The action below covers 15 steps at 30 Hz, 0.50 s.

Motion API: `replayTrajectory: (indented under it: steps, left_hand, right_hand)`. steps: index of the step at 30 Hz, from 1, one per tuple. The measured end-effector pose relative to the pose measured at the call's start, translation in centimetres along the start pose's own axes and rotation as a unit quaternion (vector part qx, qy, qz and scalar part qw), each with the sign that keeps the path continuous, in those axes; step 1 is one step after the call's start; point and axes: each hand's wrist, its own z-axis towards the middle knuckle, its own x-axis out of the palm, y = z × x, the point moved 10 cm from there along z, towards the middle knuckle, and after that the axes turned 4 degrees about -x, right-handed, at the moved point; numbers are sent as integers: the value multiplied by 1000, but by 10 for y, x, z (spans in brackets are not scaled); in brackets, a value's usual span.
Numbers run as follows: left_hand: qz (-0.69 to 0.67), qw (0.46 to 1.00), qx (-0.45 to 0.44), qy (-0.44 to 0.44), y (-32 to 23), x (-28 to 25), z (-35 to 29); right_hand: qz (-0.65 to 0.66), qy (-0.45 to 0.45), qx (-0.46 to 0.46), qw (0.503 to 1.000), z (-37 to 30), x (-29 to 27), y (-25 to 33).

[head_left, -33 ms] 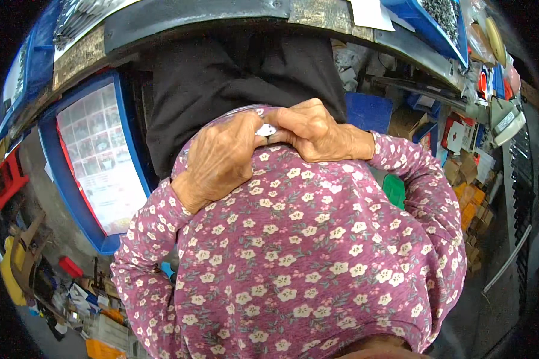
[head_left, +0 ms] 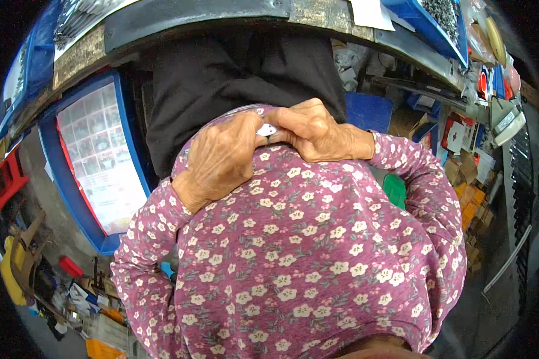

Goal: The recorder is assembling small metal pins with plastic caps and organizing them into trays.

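Observation:
My left hand [head_left: 221, 154] and my right hand [head_left: 315, 133] meet in front of my belly, fingers curled and pinched together. Between their fingertips shows a small white piece [head_left: 266, 129] with a dark spot; what kind of thing it is, I cannot make out. Both hands close on it, and most of it is hidden by the fingers. Just behind it lies the hem of my purple flowered shirt [head_left: 287, 239], above dark trousers [head_left: 239, 78].
A worn workbench edge [head_left: 197, 27] runs across the top. Blue trays of small metal parts [head_left: 440, 18] stand on it. At the left, a blue tray [head_left: 126, 155] holds a printed sheet. Cardboard boxes [head_left: 473, 209] and clutter lie at the right, a red plastic frame [head_left: 7, 178] far left.

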Motion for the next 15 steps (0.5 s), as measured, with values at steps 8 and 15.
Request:
replayTrajectory:
  steps: [8,15]
  left_hand:
    - [2,999,-30,46,-1,8,1]
    - [38,999,6,-17,-6,0,4]
  right_hand:
    - [45,3,-1,999,-1,2,0]
    - [28,-39,32,998,-4,-6,-4]
